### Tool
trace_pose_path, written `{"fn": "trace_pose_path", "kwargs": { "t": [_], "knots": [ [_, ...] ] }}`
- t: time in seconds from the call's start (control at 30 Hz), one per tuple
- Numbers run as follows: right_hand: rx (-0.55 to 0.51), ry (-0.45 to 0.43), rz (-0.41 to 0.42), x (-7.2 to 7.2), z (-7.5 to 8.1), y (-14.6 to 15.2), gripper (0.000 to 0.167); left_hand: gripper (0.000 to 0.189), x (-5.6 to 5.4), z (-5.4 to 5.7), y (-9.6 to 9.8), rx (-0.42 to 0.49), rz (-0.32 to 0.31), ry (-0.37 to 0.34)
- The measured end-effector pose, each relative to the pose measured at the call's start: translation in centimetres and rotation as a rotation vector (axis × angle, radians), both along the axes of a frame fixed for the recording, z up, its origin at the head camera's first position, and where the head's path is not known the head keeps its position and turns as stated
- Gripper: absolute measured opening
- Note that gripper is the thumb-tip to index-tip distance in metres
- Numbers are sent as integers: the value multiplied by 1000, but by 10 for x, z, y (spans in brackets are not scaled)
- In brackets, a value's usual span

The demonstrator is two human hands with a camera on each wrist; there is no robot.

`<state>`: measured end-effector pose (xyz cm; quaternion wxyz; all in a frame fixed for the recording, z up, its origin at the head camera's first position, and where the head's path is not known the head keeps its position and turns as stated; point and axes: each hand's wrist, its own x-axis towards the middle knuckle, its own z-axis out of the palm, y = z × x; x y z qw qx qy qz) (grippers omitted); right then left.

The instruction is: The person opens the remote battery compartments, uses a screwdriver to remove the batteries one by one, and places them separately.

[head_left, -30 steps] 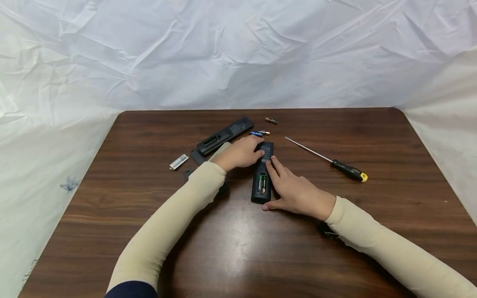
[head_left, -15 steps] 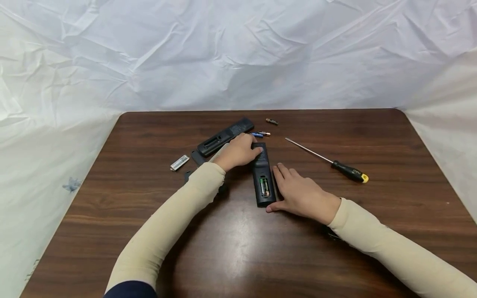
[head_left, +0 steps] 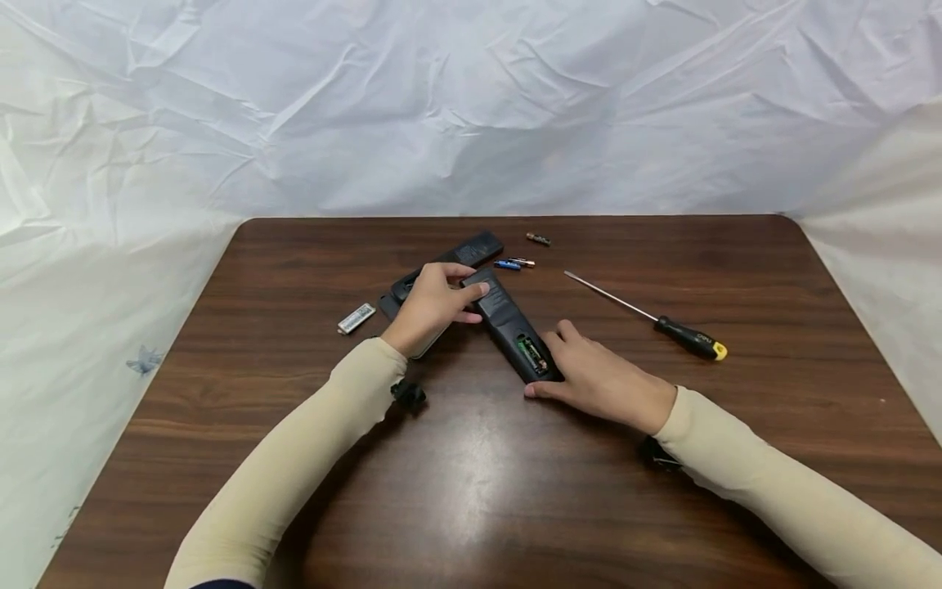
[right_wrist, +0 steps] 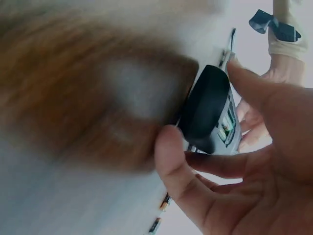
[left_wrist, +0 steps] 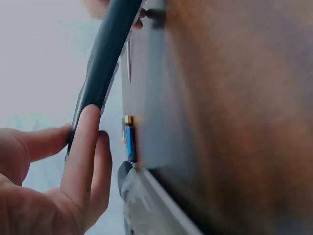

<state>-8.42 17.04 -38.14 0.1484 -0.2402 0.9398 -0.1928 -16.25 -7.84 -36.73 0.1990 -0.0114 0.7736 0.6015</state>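
A black remote control (head_left: 508, 323) slants between both hands, its back turned up and its battery compartment (head_left: 532, 355) uncovered. Green batteries (right_wrist: 227, 125) show inside that compartment in the right wrist view. My left hand (head_left: 429, 307) pinches the far end, thumb on one face and fingers on the other, as the left wrist view shows. The near end is held by my right hand (head_left: 599, 376), its thumb and fingers at opposite sides. Seen from the left wrist, the remote is tilted and clear of the table.
Behind my left hand lies a second black remote (head_left: 478, 248), with a dark flat piece (head_left: 388, 306) beside it. A small white labelled block (head_left: 356, 317) is at left. Blue and silver batteries (head_left: 509, 264) and another battery (head_left: 539, 239) lie farther back. A screwdriver (head_left: 688, 337) rests at right.
The remote has swung so its far end points left, and it has come up off the table. My left hand has moved left with that end; my right fingers have closed round the near end.
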Motion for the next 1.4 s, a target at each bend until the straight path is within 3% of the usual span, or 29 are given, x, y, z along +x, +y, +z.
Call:
{"fn": "trace_pose_path", "kwargs": {
  "t": [0.2,0.43,0.67,0.87,1.0,1.13,1.27,1.4],
  "knots": [
    [2,81,-15,1,2,-3,42,61,13,-2,-12,150,70,-60],
    [46,117,4,0,5,4,50,74,32,-7,-24,164,-58,18],
    [42,48,103,-8,8,13,61,79,44,-19,-23,307,-99,101],
    [-17,-29,153,-16,10,19,63,58,48,-23,-24,237,-188,222],
    [-61,-70,139,-18,12,21,61,52,52,-24,-26,196,-196,269],
    [-108,-45,81,-17,17,30,55,53,56,-22,-30,154,-198,314],
    [-100,17,-8,-17,30,53,51,54,61,-19,-37,111,-187,294],
    [-16,77,-93,-22,39,82,49,57,66,-16,-47,31,-181,255]
  ]
}}
